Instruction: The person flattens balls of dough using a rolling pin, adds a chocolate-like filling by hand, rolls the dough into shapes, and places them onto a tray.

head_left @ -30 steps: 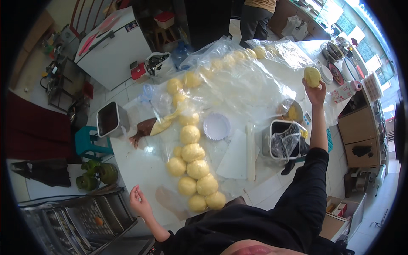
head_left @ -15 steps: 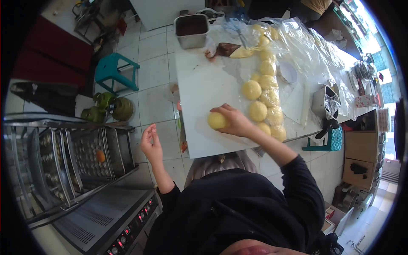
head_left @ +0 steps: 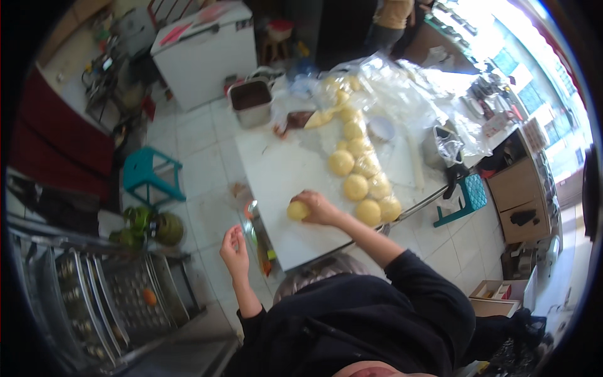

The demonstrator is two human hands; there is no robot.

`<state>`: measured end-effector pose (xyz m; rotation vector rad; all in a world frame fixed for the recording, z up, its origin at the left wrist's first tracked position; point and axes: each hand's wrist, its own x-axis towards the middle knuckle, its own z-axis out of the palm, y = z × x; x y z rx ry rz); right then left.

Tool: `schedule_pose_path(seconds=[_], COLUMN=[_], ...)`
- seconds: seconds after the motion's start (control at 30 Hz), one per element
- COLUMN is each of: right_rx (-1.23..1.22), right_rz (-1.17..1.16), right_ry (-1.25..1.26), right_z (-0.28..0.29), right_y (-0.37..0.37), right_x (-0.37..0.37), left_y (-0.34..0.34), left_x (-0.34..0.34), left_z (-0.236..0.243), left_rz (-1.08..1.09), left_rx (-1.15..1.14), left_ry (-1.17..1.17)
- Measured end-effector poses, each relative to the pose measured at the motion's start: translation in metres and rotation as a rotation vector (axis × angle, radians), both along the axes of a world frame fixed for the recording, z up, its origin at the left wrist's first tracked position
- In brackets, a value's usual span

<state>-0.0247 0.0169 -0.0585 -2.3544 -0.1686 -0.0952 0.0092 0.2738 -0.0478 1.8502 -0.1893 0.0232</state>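
Note:
My right hand [head_left: 317, 208] is closed on a pale yellow dough ball [head_left: 298, 211], low over the white table [head_left: 276, 173] near its left edge. The hand covers the ball's right side. Off that edge, above the floor, my left hand [head_left: 234, 252] is raised with fingers loosely curled, thumb apart and nothing seen in it. To the right of my right hand lies a column of dough balls [head_left: 367, 212], several of them under clear plastic film [head_left: 375, 186].
A metal container [head_left: 251, 103] of brown filling and piping bags [head_left: 308, 119] sit at the table's far left. A white bowl [head_left: 381, 129] stands right of the dough. On the floor are a teal stool [head_left: 151, 176] and green gas cylinders [head_left: 166, 229]. Someone [head_left: 392, 19] stands far back.
The view has tilted farther forward, bringing in the white freezer at the back. My right hand still holds the dough ball near the table's left edge. My left hand stays raised beside the table.

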Motion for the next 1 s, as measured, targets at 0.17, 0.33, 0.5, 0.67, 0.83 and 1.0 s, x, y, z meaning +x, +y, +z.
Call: schedule_pose_path(seconds=[0.17, 0.33, 0.5, 0.67, 0.83, 1.0], right_rx=[-0.023, -0.150, 0.598, 0.103, -0.458, -0.391], right_rz=[0.006, -0.139, -0.597, -1.110, -1.414, -1.425], right_ry=[-0.093, 0.094, -0.410, -0.330, -0.200, -0.138], right_z=[0.028, 0.018, 0.049, -0.007, -0.046, -0.054], right_y=[0.008, -0.020, -0.108, -0.224, -0.247, -0.267], right_x=[-0.028, -0.040, -0.066, -0.103, -0.116, -0.123], left_y=[-0.050, -0.107, -0.134, -0.148, -0.145, -0.145], left_x=[0.007, 0.004, -0.011, -0.006, -0.008, -0.009], left_z=[0.006, -0.010, -0.010, -0.020, 0.000, 0.011], left_rz=[-0.235, -0.545, -0.600, -0.581, -0.504, -0.365], left_rx=[-0.028, 0.371, 0.786, 0.748, 0.664, 0.387], left_ry=[0.000, -0.220, -0.091, -0.156, -0.144, -0.020])
